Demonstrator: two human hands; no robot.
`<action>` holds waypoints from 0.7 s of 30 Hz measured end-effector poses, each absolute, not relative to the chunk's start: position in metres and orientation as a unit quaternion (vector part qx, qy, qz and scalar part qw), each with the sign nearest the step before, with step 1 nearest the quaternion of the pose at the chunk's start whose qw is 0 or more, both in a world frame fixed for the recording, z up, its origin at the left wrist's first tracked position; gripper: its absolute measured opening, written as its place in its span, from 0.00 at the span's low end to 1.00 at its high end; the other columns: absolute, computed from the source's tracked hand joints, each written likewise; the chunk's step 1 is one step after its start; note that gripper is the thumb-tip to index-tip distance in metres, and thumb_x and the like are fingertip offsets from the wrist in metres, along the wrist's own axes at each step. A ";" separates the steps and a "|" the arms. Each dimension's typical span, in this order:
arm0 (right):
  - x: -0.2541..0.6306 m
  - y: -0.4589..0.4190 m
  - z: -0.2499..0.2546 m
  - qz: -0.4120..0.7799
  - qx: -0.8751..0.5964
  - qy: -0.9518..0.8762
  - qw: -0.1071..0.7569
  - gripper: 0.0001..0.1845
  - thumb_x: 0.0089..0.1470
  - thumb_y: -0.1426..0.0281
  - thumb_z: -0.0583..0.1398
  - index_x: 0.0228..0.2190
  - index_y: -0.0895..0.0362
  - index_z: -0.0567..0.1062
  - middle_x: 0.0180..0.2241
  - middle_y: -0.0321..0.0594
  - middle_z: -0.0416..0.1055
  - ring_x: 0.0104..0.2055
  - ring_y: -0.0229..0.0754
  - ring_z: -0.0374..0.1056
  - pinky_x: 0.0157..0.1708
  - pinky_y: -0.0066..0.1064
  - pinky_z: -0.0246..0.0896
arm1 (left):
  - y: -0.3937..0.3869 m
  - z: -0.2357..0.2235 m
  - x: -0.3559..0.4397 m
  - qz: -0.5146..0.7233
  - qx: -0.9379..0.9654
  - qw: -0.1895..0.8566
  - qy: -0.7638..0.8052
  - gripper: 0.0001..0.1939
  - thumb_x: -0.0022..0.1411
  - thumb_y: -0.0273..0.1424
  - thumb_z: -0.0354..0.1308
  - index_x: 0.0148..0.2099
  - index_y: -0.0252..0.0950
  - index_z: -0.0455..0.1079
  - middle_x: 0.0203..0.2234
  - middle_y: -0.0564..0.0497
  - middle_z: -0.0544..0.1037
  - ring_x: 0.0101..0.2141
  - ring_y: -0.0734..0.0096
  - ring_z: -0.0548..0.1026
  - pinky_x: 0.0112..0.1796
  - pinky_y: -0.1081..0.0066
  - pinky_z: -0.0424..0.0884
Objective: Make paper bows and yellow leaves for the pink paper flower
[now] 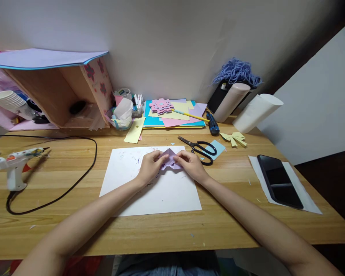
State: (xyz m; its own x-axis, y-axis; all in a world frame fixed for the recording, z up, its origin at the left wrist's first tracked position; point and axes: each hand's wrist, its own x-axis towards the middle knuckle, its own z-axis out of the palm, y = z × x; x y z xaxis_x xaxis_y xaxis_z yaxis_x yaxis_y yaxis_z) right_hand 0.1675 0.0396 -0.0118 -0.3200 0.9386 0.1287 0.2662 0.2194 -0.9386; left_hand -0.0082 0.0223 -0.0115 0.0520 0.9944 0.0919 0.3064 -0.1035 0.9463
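A folded piece of purple paper (169,160) is held between both hands, over the upper right part of a white paper sheet (161,197). My left hand (150,167) pinches its left side with thumb and fingers. On the right side, my right hand (192,165) grips it the same way. Creases and a pointed top edge show on the purple paper; its lower folds are partly covered by the fingers. Black-handled scissors (202,147) lie just beyond my right hand, partly on a light blue paper piece (217,148).
On the left lies a white glue gun (15,165) with a looping black cable (94,161). A phone (278,180) rests at right. Along the back are a cardboard box (97,80), coloured papers (153,122), a utility knife (212,124), a yellow paper bow (234,138) and a white roll (257,113).
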 end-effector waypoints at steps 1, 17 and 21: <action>0.167 0.040 -0.012 0.442 -0.442 -0.682 0.380 0.13 0.53 0.62 0.57 0.24 0.57 0.72 0.24 0.35 0.69 0.29 0.37 0.64 0.32 0.28 0.58 | 0.022 -0.012 -0.008 0.430 0.606 0.398 0.537 0.16 0.58 0.41 0.53 0.26 0.34 0.67 0.16 0.56 0.65 0.20 0.76 0.61 0.23 0.74 0.56; 0.181 0.034 0.020 0.367 -0.384 -0.799 0.283 0.08 0.54 0.67 0.57 0.29 0.57 0.74 0.27 0.38 0.73 0.29 0.37 0.66 0.28 0.28 0.57 | 0.028 -0.002 -0.010 0.248 0.837 0.263 0.411 0.15 0.62 0.35 0.49 0.26 0.36 0.68 0.17 0.57 0.69 0.23 0.75 0.66 0.45 0.64 0.62; 0.187 0.036 0.023 0.423 -0.419 -0.754 0.277 0.08 0.50 0.65 0.60 0.26 0.57 0.73 0.24 0.36 0.72 0.26 0.36 0.65 0.26 0.27 0.56 | 0.023 0.030 -0.013 0.275 0.856 0.139 0.414 0.09 0.61 0.34 0.52 0.32 0.37 0.70 0.25 0.54 0.75 0.27 0.72 0.70 0.50 0.58 0.58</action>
State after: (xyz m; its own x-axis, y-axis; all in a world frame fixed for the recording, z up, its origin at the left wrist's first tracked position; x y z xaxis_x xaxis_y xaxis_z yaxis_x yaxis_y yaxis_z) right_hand 0.1865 0.0359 0.0229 -0.4943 0.8670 0.0638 0.3979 0.2909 -0.8701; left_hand -0.0133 0.0235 0.0296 0.5058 0.7858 0.3559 0.6323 -0.6184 0.4667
